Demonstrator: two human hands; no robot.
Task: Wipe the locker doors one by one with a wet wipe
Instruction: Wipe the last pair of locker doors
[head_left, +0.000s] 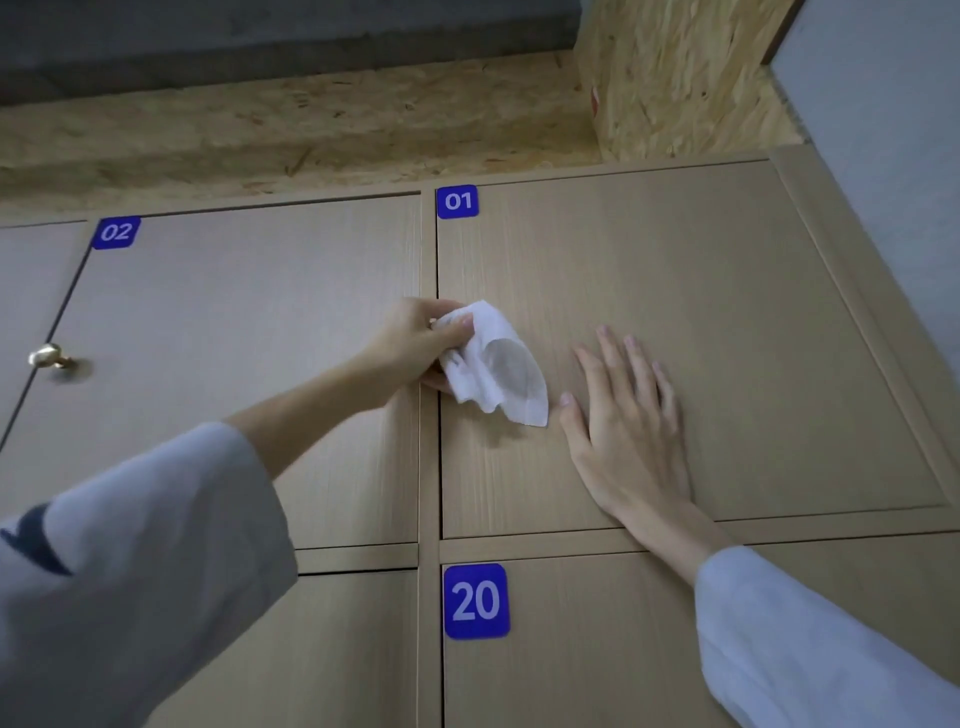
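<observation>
Two arms in loose pale sleeves reach up and forward. The left hand (415, 345), at about 10 o'clock from the frame's centre, has its fingers and thumb curled in a pinch. The right hand (626, 426), at about 3 o'clock from the left, is spread flat, palm pressed forward, fingers straight and slightly fanned toward 11 o'clock, thumb out to the side.

Our left hand (415, 348) pinches a crumpled white wipe (493, 364) against locker door 01 (727, 312), by its left edge; our right hand (623, 426) lies flat on it.
</observation>
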